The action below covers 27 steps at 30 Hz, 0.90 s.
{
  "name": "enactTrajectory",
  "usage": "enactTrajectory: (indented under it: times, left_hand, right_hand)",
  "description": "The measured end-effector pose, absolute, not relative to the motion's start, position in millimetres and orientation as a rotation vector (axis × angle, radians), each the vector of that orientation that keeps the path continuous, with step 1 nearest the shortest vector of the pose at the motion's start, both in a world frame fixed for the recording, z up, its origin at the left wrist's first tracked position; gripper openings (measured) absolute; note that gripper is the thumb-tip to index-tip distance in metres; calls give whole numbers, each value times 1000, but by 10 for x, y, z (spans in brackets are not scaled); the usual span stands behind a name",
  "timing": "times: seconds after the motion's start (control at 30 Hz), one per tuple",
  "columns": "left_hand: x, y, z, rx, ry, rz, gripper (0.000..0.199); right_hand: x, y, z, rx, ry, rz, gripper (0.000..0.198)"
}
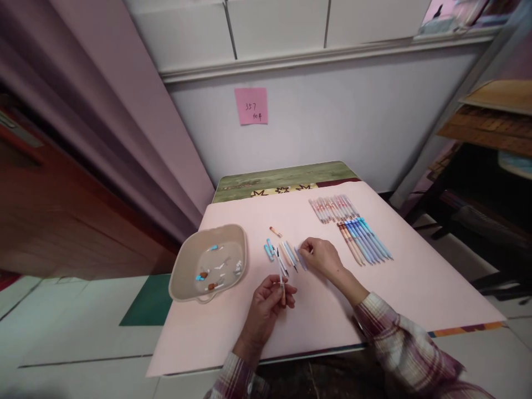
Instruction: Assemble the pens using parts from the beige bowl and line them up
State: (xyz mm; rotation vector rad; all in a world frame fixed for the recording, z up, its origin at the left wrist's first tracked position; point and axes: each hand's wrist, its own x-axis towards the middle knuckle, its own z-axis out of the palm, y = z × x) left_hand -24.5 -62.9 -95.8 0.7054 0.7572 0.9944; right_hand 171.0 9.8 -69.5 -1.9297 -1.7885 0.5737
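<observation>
My left hand [268, 299] is closed around a slim white pen refill [280, 271], dark tip upward, with an orange-brown piece at its lower end. My right hand [318, 256] pinches at the upper end of a pale blue-violet pen barrel [301, 264] on the table. Between the hands lie several loose pen parts: white barrels with dark tips [290, 256] and light-blue pieces [268, 250]. An orange-brown pen piece [275, 231] sits a little beyond them.
A beige plastic basin [177, 277] with small blue, brown and clear pieces stands at the left. To the right, a row of brown and blue pens [363, 241] lies below a row of clear-wrapped pens [333, 209]. Pink paper [415, 293] covers the table.
</observation>
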Motion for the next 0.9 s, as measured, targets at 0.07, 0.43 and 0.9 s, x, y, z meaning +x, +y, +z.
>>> enactTrajectory:
  times: [0.07, 0.43, 0.9]
  left_hand:
    - [-261, -612, -956, 675, 743, 992, 22]
    - [-272, -566, -1003, 565, 697, 986, 27]
    - [-279, -571, -997, 533, 693, 1004, 28]
  right_hand:
    - [1602, 195, -663, -1923, -1871, 542, 14]
    - [1104, 372, -672, -2121, -2146, 397, 22]
    - [1771, 204, -307, -1722, -1595, 783, 11]
